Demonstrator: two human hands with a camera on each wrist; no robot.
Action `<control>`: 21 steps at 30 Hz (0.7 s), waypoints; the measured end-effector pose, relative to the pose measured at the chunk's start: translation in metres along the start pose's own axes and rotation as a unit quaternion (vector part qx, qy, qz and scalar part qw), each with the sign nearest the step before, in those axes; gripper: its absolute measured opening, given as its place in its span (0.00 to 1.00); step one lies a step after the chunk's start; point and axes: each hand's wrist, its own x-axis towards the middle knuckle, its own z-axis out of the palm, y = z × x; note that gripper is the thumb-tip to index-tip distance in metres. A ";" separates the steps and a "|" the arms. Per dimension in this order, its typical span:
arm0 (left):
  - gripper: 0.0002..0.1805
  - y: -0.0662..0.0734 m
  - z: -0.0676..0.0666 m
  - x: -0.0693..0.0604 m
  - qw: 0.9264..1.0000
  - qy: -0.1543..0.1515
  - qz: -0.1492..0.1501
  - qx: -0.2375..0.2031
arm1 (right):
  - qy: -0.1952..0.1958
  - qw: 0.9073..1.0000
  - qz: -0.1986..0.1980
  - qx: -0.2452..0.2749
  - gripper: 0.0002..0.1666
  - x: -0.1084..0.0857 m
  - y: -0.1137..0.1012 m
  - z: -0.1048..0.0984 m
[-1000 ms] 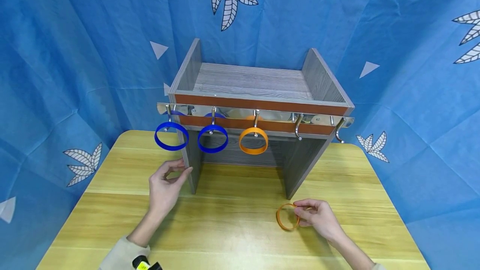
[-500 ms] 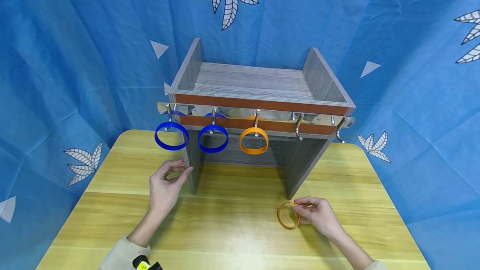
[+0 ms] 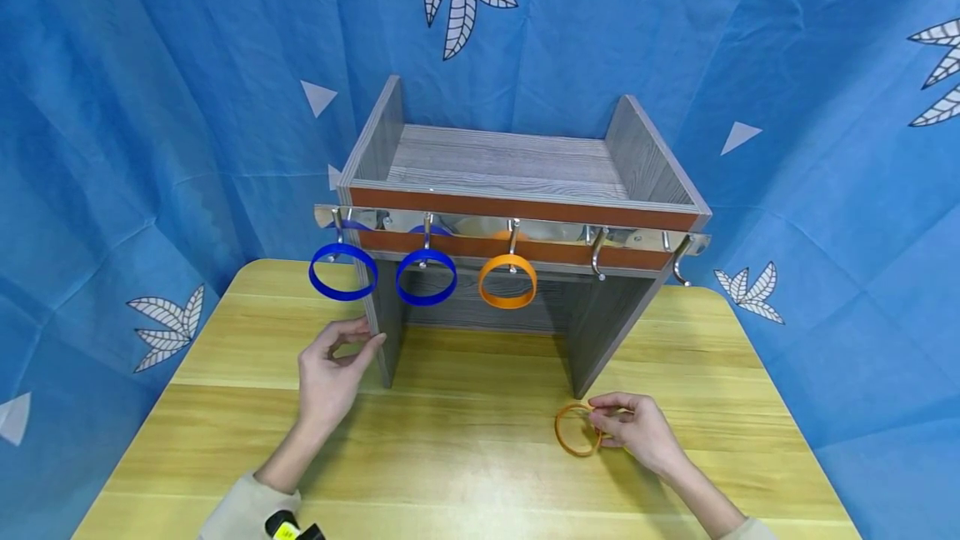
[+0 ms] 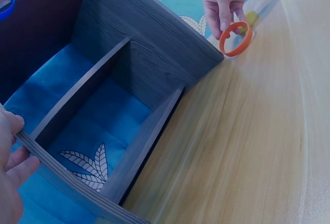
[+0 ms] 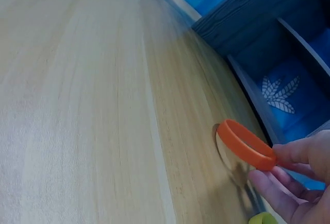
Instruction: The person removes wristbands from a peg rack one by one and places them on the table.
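Note:
My right hand (image 3: 633, 432) pinches an orange silicone wristband (image 3: 561, 433) between thumb and fingers, low over the table in front of the shelf's right side panel. Part of a yellow-green band (image 5: 263, 218) shows beside the same hand in the right wrist view; whether the fingers touch it I cannot tell. My left hand (image 3: 330, 369) grips the front edge of the left side panel of the grey wooden shelf (image 3: 502, 161). On the shelf's metal hook rail (image 3: 551, 227) hang two blue wristbands (image 3: 343, 294) and an orange wristband (image 3: 507, 302), each on its own hook.
Two hooks (image 3: 597, 252) at the rail's right end carry no band. The shelf stands on a light wooden table (image 3: 465, 473). A blue cloth (image 3: 570, 40) with white leaf prints hangs behind and on both sides.
My right hand has shifted slightly away from me with the orange wristband. The left hand keeps its place on the panel, and the hanging bands have not moved.

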 end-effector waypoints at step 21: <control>0.13 0.001 0.000 0.000 1.000 -0.003 0.007 0.006 | 0.070 0.995 -0.036 -0.054 0.22 -0.013 -0.026 -0.008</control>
